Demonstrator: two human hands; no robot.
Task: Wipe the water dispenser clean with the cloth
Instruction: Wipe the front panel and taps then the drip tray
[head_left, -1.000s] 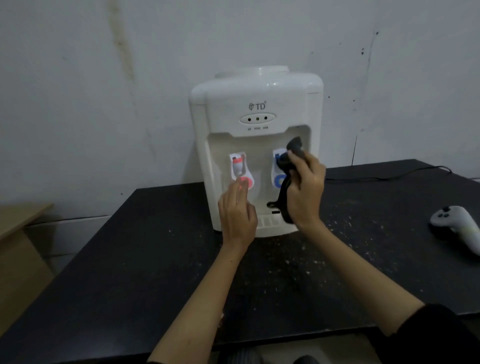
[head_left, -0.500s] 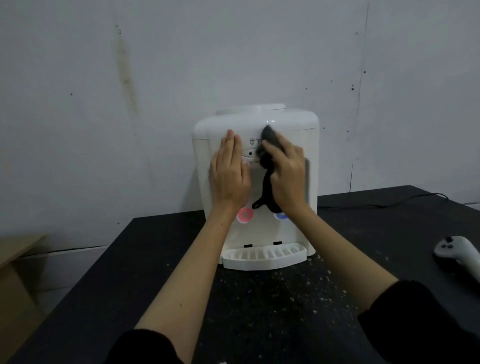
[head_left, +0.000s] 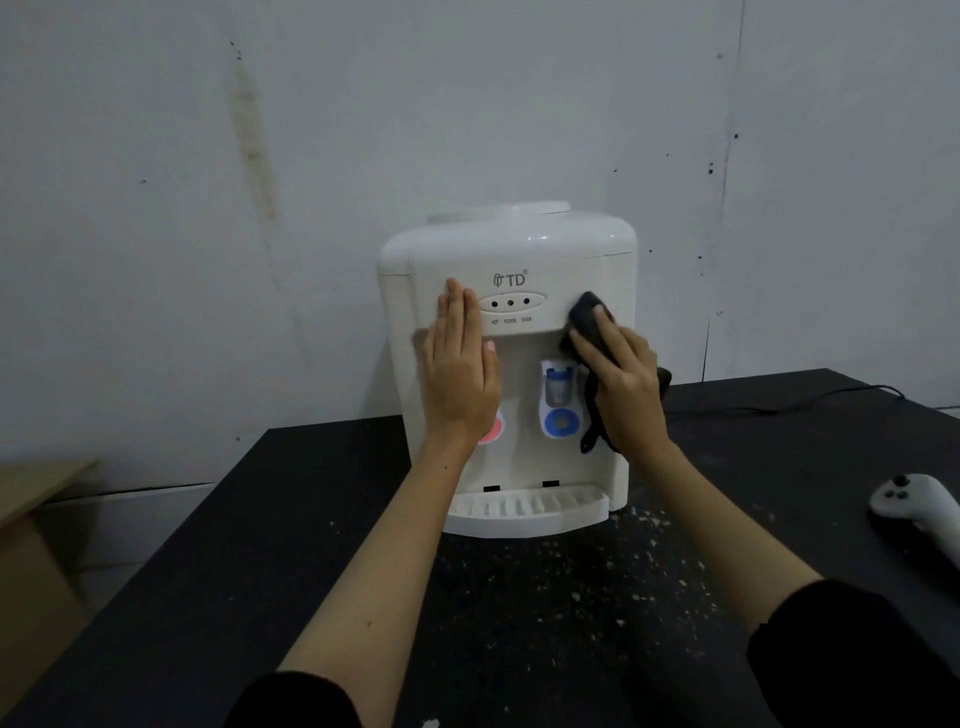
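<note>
A white tabletop water dispenser (head_left: 519, 244) stands on a black table (head_left: 218, 561) against the wall. My right hand (head_left: 621, 387) holds a dark cloth (head_left: 584, 317) pressed against the right side of the dispenser's front panel; a loose end of the cloth hangs down beside the blue tap (head_left: 558, 400). My left hand (head_left: 460, 376) lies flat on the left of the front, fingers together, covering most of the red tap (head_left: 493, 431). The drip tray (head_left: 524, 512) juts out at the bottom.
A white handheld controller (head_left: 919, 506) lies on the table at the right edge. A black cable (head_left: 779, 405) runs along the table behind the dispenser. White crumbs speckle the tabletop in front. A cardboard box (head_left: 36, 519) sits at the far left.
My right hand has slid the cloth from the middle of the front panel to its right side, uncovering the logo and lights. My left hand stays flat on the left.
</note>
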